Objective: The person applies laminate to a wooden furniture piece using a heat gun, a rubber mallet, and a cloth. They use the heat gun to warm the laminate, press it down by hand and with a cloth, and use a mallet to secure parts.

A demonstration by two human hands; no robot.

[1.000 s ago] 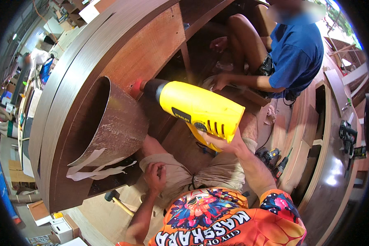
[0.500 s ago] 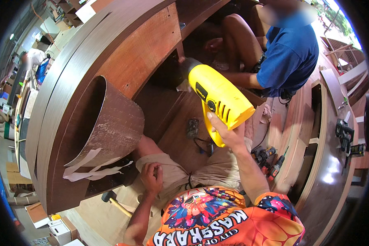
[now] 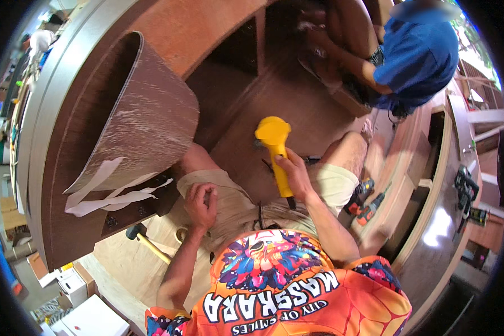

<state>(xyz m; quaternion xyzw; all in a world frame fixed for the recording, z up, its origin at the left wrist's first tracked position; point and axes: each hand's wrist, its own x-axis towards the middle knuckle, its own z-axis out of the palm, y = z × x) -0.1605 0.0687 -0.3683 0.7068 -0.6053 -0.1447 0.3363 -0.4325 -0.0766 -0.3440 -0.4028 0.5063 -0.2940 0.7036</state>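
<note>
While your right hand (image 3: 295,173) grips the handle of the yellow power tool (image 3: 274,135), fingers wrapped around it, your left hand (image 3: 200,206) lies on your left thigh with its fingers loosely bent; you cannot tell from this view whether it is closed on anything. The tool is upright between your knees, the rounded end of its yellow body uppermost and its handle running down toward your lap, ending in a black tip. To your left, a curled brown sheet (image 3: 157,112) bulges out beside the curved wooden furniture piece (image 3: 56,185), with pale strips (image 3: 103,187) trailing near its lower edge. Below those, a mallet (image 3: 145,241) with a black head lies on the light plywood (image 3: 126,274). By your right knee, two cordless tools (image 3: 371,210) lie close together next to long wooden boards (image 3: 395,185). Ahead and to the right, a person in a blue shirt (image 3: 420,59) sits with bent knees, forearms extended toward the dark interior, hands too blurred to make out.
</note>
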